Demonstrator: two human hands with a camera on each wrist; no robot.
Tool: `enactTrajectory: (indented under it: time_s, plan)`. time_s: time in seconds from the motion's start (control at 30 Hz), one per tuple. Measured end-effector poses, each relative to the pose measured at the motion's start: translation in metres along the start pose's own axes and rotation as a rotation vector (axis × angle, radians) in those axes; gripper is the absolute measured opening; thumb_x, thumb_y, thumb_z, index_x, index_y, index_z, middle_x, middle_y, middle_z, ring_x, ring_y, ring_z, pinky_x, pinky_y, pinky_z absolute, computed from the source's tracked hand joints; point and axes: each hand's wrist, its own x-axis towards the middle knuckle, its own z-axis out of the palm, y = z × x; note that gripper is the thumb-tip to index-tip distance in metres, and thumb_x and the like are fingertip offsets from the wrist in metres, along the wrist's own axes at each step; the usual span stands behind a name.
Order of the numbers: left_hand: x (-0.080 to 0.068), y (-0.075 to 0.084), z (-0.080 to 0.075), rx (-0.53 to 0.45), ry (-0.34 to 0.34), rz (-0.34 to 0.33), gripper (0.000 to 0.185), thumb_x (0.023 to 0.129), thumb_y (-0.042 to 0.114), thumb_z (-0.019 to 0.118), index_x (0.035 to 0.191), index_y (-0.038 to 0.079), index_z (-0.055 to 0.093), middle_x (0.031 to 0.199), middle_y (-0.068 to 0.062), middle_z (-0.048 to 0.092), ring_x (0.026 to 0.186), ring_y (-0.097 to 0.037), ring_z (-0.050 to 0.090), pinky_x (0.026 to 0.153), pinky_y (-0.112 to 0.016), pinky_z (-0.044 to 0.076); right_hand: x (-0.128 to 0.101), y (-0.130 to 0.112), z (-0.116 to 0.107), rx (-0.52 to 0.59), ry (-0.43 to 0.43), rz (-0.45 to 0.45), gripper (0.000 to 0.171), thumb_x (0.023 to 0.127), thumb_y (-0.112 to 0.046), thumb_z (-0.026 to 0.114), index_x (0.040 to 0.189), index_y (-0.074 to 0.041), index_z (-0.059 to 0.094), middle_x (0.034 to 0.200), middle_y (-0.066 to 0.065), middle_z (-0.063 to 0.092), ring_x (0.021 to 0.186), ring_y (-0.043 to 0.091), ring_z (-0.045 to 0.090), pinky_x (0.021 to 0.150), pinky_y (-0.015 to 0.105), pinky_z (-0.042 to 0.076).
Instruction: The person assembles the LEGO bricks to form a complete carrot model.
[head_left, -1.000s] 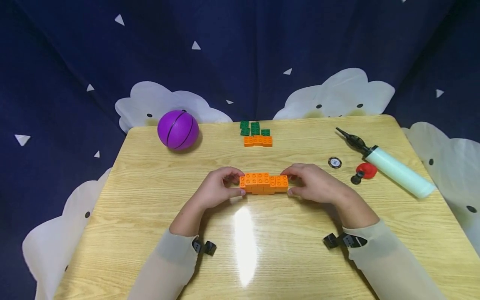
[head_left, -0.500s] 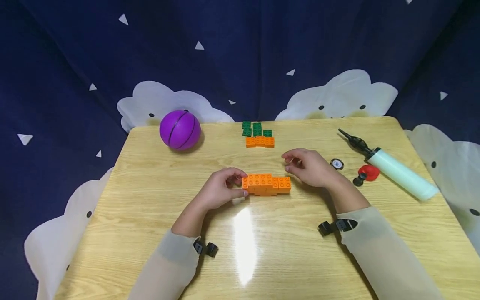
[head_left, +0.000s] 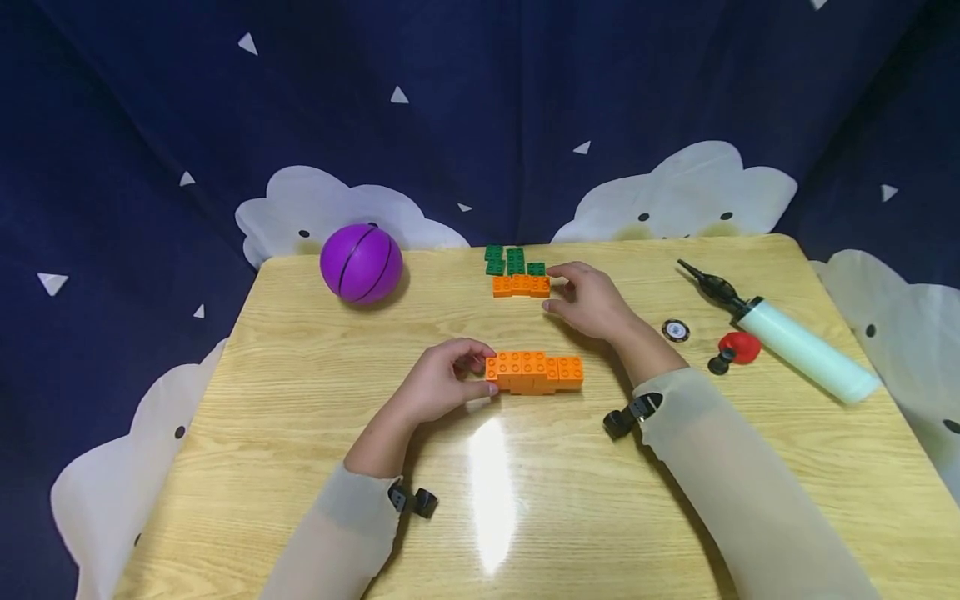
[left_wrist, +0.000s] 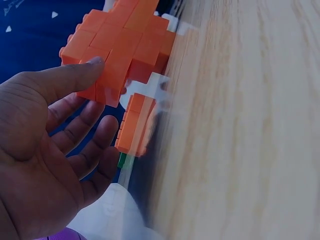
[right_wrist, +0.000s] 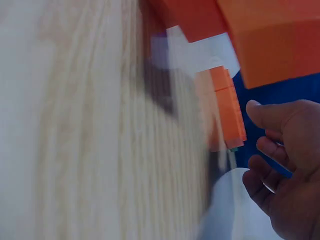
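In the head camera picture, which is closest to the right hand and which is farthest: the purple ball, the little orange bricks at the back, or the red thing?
From the right hand:
1. Little orange bricks, just to its left, at the fingertips.
2. Red thing, off to its right, beside the pump.
3. Purple ball, far left, at the table's back edge.

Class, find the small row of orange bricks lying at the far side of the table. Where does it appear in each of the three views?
Head view: the small row of orange bricks lies at upper centre, in front of the green bricks, beside the right hand.
Left wrist view: at centre, below the big orange block.
Right wrist view: right of centre, beside the fingertips.
Shared landmark: the big orange block.
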Motion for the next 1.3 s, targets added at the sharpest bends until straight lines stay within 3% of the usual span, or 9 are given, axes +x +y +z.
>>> enactTrajectory:
  time_s: [0.13, 0.23, 0.43, 0.53, 0.63, 0.9, 1.3]
  plan:
    - [0.0, 0.002, -0.001, 0.008, 0.003, 0.0, 0.04, 0.082, 0.018, 0.09, 0.118, 0.019, 0.072, 0.103, 0.002, 0.069, 0.099, -0.025, 0.066, 0.087, -0.042, 0.054, 0.011, 0.0, 0.004, -0.033, -0.034, -0.002, 0.06, 0.094, -0.026, 0.076, 0.148, -0.006, 0.056, 0.151, 0.015, 0.053, 0.136, 0.036, 0.05, 0.115, 0.05, 0.038]
    - [0.0, 0.002, -0.001, 0.014, 0.005, 0.002, 0.04, 0.082, 0.019, 0.09, 0.118, 0.02, 0.072, 0.103, 0.003, 0.069, 0.099, -0.025, 0.065, 0.086, -0.042, 0.053, 0.017, -0.001, 0.006, -0.048, -0.057, -0.003, 0.056, 0.094, -0.024, 0.076, 0.144, -0.006, 0.06, 0.149, 0.017, 0.055, 0.139, 0.036, 0.048, 0.118, 0.05, 0.035]
    - [-0.001, 0.001, 0.0, 0.019, 0.002, 0.007, 0.04, 0.082, 0.02, 0.09, 0.118, 0.022, 0.072, 0.102, 0.004, 0.069, 0.097, -0.024, 0.064, 0.084, -0.041, 0.053, 0.016, -0.001, 0.007, -0.092, -0.063, 0.005, 0.034, 0.094, -0.019, 0.076, 0.125, -0.005, 0.071, 0.134, 0.017, 0.064, 0.116, 0.035, 0.06, 0.104, 0.049, 0.046]
    - [-0.001, 0.001, 0.001, 0.021, 0.0, 0.006, 0.04, 0.083, 0.02, 0.09, 0.118, 0.021, 0.072, 0.103, 0.004, 0.069, 0.098, -0.023, 0.065, 0.085, -0.04, 0.053, 0.01, -0.001, 0.005, -0.112, -0.055, 0.01, 0.024, 0.093, -0.018, 0.077, 0.114, -0.008, 0.074, 0.122, 0.013, 0.069, 0.101, 0.031, 0.06, 0.094, 0.047, 0.048]
    - [-0.001, 0.002, 0.001, 0.022, 0.002, 0.001, 0.041, 0.083, 0.021, 0.09, 0.119, 0.021, 0.072, 0.103, 0.003, 0.069, 0.098, -0.023, 0.065, 0.086, -0.04, 0.054, 0.003, -0.002, 0.002, -0.098, -0.06, 0.01, 0.019, 0.092, -0.018, 0.078, 0.109, -0.01, 0.074, 0.118, 0.012, 0.069, 0.097, 0.029, 0.059, 0.091, 0.046, 0.048]
    - [-0.002, 0.001, 0.0, 0.023, 0.009, -0.001, 0.041, 0.083, 0.02, 0.09, 0.119, 0.02, 0.072, 0.104, 0.004, 0.068, 0.098, -0.023, 0.065, 0.085, -0.041, 0.053, -0.025, -0.009, -0.006, 0.015, -0.05, 0.003, 0.022, 0.095, -0.018, 0.075, 0.116, -0.012, 0.071, 0.119, 0.008, 0.068, 0.087, 0.025, 0.06, 0.078, 0.04, 0.051]
    - [-0.003, 0.003, -0.001, 0.029, 0.003, -0.002, 0.041, 0.083, 0.02, 0.089, 0.119, 0.02, 0.071, 0.104, 0.005, 0.068, 0.098, -0.024, 0.065, 0.085, -0.039, 0.053, -0.072, -0.023, -0.024, 0.095, -0.013, -0.132, 0.032, 0.096, -0.021, 0.076, 0.127, -0.016, 0.071, 0.121, 0.003, 0.07, 0.085, 0.019, 0.061, 0.071, 0.038, 0.052]
